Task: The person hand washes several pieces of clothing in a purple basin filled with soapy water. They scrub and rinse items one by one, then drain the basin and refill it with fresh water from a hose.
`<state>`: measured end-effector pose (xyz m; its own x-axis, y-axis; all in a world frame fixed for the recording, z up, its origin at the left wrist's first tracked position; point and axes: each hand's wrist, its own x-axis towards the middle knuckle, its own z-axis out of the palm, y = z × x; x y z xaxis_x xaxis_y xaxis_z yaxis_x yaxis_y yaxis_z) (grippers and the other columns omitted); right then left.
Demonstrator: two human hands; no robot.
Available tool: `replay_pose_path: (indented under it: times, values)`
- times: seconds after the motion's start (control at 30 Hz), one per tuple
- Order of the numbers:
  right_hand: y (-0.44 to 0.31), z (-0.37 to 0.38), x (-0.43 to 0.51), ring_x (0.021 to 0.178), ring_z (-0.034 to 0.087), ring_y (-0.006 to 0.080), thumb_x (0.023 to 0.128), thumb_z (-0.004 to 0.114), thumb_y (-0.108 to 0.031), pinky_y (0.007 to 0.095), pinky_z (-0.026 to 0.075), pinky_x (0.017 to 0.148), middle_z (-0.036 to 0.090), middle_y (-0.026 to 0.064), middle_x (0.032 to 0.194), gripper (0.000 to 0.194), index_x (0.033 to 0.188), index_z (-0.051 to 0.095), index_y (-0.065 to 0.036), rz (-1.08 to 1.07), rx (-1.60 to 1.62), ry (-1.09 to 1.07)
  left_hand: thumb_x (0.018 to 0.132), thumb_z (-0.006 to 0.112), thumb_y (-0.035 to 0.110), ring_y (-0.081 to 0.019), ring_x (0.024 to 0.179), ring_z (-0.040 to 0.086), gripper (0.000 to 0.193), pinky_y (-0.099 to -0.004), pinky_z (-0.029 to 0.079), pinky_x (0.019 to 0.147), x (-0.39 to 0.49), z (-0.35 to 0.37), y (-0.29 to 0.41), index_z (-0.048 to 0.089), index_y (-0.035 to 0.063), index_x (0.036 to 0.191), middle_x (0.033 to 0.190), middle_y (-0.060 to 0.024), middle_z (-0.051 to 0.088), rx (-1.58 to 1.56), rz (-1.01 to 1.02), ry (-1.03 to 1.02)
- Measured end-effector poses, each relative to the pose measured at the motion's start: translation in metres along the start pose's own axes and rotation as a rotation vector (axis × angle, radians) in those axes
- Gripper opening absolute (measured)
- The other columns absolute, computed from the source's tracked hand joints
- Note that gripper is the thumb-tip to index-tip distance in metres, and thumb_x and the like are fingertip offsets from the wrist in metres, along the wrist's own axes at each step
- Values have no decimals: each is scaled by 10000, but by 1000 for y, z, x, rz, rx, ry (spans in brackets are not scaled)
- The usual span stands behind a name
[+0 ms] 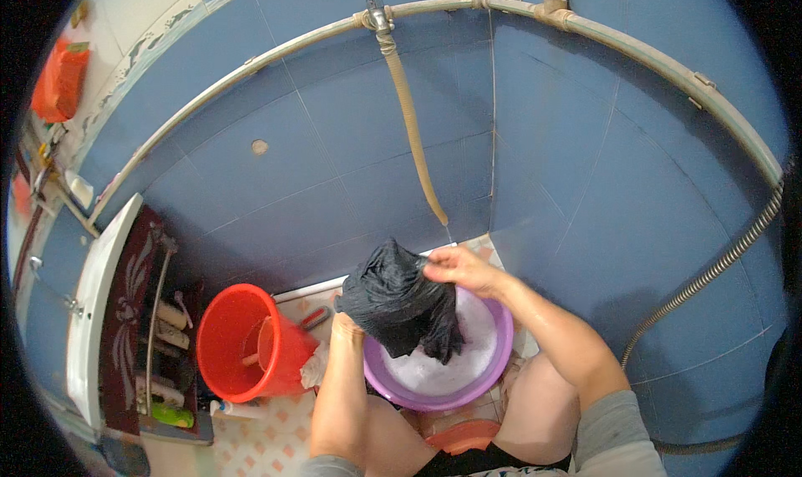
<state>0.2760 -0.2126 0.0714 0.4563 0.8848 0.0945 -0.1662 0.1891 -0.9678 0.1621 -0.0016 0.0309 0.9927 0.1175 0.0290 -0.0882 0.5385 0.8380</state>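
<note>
A wet, dark cloth garment (pixel 401 295) hangs between my two hands over a purple plastic basin (pixel 432 402). White suds (pixel 438 373) fill the basin, and the garment's lower end hangs just over or into them. My right hand (pixel 460 270) pinches the garment's upper right edge between thumb and fingers. At the garment's left side my left hand (pixel 346 320) is mostly covered by the cloth; only the wrist and a bit of the hand show, so its fingers are hidden.
A red bucket (pixel 210 345) with a smaller red vessel (pixel 266 345) inside stands left of the basin. From a wall tap (pixel 378 16) hangs a yellowish hose (pixel 410 120), a thin stream at its end. A white-topped cabinet (pixel 94 326) is at far left, a metal shower hose (pixel 702 270) at right.
</note>
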Motion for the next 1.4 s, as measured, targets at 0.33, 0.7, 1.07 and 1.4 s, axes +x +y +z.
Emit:
replay_pose_path:
  times: [0.33, 0.7, 1.07, 1.4]
  values:
    - [-33, -2, -7, 590, 520, 66, 775, 567, -57, 200, 407, 558, 579, 16, 673, 77, 704, 547, -36, -143, 5, 350, 710, 602, -33, -165, 895, 552, 262, -272, 430, 815, -12, 21, 31, 612, 18, 967, 962, -47, 623, 558, 179, 94]
    - [-16, 3, -16, 622, 535, 173, 667, 684, -162, 305, 444, 586, 527, 66, 664, 223, 777, 525, -52, -262, -916, 643, 620, 552, -81, -127, 812, 540, 369, -264, 423, 746, -28, 58, 41, 566, -6, 981, 929, -24, 591, 561, 3, 30]
    - [55, 39, 9, 779, 551, 462, 747, 508, -120, 496, 447, 681, 558, 307, 783, 226, 896, 490, 49, 14, -954, 534, 693, 482, -4, -187, 885, 543, 323, -299, 411, 810, -13, 70, 18, 554, -38, 1006, 941, -76, 594, 564, 89, 202]
    - [-22, 1, 8, 667, 556, 103, 674, 643, -52, 237, 435, 626, 612, 50, 713, 149, 805, 598, 4, -229, -447, 752, 749, 497, 61, -433, 907, 527, 218, -424, 417, 800, -20, 38, 27, 567, -39, 930, 935, -283, 560, 1509, 198, 232]
